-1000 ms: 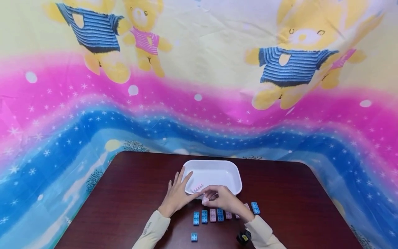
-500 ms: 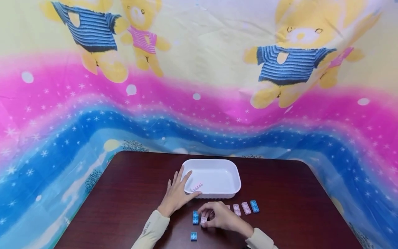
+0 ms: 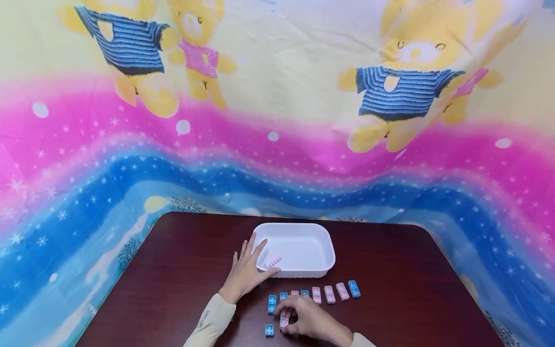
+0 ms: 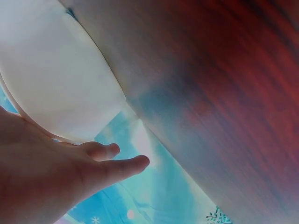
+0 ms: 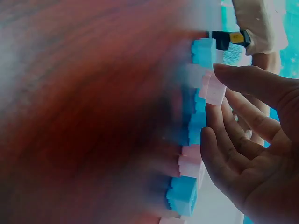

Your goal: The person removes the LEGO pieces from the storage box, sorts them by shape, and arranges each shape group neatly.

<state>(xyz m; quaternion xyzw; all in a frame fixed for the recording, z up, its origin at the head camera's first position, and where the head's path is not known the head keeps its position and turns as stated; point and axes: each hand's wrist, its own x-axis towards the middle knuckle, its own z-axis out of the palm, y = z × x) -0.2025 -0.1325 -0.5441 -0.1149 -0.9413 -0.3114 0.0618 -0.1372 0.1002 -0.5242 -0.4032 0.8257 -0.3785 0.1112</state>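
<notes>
Between thumb and fingers my right hand (image 3: 310, 319) pinches a small pink building block (image 3: 284, 322), low over the table or on it. Just left of that block lies a small blue building block (image 3: 269, 330). The right wrist view shows the held pink block (image 5: 216, 91) at the thumb tip. My left hand (image 3: 246, 276) rests against the left side of a white tray (image 3: 303, 272), fingers spread and thumb along its near edge. Inside the tray lies a pink studded strip (image 3: 274, 261). Part of the block row is hidden behind my right hand.
Beyond my right hand runs a row of longer blocks, from a blue block (image 3: 271, 304) at the left, past a pink block (image 3: 330, 294), to another blue block (image 3: 354, 288) at the right. The dark wooden table (image 3: 403, 289) ends at a patterned cloth (image 3: 277, 164).
My right hand has brought the pink block from the tray's near edge toward me, past the row, to beside the small blue block. The left hand has stayed at the tray.
</notes>
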